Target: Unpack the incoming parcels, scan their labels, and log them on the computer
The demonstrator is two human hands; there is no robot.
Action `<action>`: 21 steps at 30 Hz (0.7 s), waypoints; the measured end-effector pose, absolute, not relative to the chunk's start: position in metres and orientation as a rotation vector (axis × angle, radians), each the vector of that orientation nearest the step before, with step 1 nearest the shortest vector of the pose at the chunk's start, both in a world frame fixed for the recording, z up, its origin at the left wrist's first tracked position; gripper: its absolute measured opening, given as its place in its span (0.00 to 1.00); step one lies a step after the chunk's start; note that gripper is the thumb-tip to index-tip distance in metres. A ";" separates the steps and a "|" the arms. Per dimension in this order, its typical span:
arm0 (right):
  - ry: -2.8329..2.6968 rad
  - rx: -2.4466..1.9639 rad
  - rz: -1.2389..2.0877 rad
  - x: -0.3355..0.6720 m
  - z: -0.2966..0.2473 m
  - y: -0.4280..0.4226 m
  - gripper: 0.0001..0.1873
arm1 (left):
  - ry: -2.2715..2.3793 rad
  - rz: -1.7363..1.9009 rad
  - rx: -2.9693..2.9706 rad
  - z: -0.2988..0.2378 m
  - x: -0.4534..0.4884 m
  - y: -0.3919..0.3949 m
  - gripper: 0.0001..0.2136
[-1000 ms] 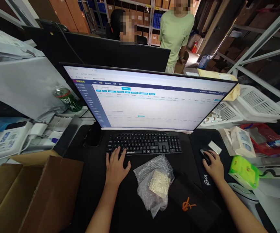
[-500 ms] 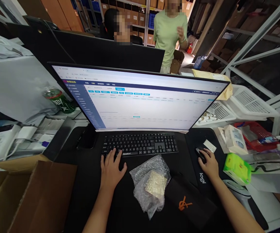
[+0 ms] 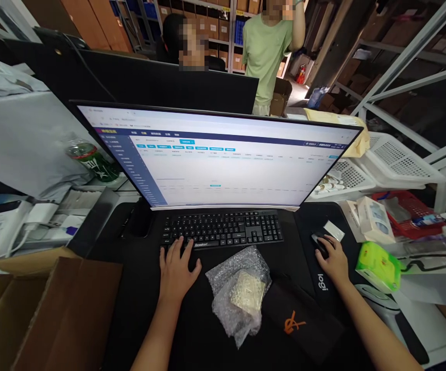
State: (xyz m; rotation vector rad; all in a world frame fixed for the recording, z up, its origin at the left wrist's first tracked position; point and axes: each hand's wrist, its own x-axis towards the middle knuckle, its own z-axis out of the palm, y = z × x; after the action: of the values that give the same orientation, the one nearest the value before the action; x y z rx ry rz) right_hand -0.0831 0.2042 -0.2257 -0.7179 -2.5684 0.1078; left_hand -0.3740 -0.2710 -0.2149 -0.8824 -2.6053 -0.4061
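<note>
My left hand lies flat with fingers spread on the front left edge of a black keyboard. My right hand is curled over a black mouse on a black desk mat. Between my forearms lies a bubble-wrap packet with a pale yellowish item inside. A wide monitor showing a web page with a table stands behind the keyboard.
An open cardboard box sits at the front left. A green bottle lies left of the monitor. White baskets, small boxes and a green packet crowd the right. Two people, one in a green shirt, are behind the screens.
The view has shifted slightly, so everything sits a little further left. The person in the green shirt has raised an arm. My hands have stayed on the keyboard and the mouse.
</note>
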 end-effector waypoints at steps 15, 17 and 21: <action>-2.558 -0.710 0.114 -0.084 -0.223 0.203 0.20 | -2.626 -0.411 -0.872 -0.214 -0.374 -0.270 0.25; -2.559 -0.713 0.113 -0.084 -0.224 0.203 0.20 | -2.629 -0.411 -0.874 -0.214 -0.374 -0.270 0.24; -2.559 -0.721 0.111 -0.084 -0.223 0.202 0.20 | -2.641 -0.440 -0.869 -0.214 -0.373 -0.270 0.25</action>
State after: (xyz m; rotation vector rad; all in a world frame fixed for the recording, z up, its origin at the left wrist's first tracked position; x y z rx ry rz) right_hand -0.0837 0.2020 -0.2234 -0.7212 -2.5591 0.1115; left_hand -0.3734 -0.2700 -0.2136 -0.8690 -2.6408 -0.4403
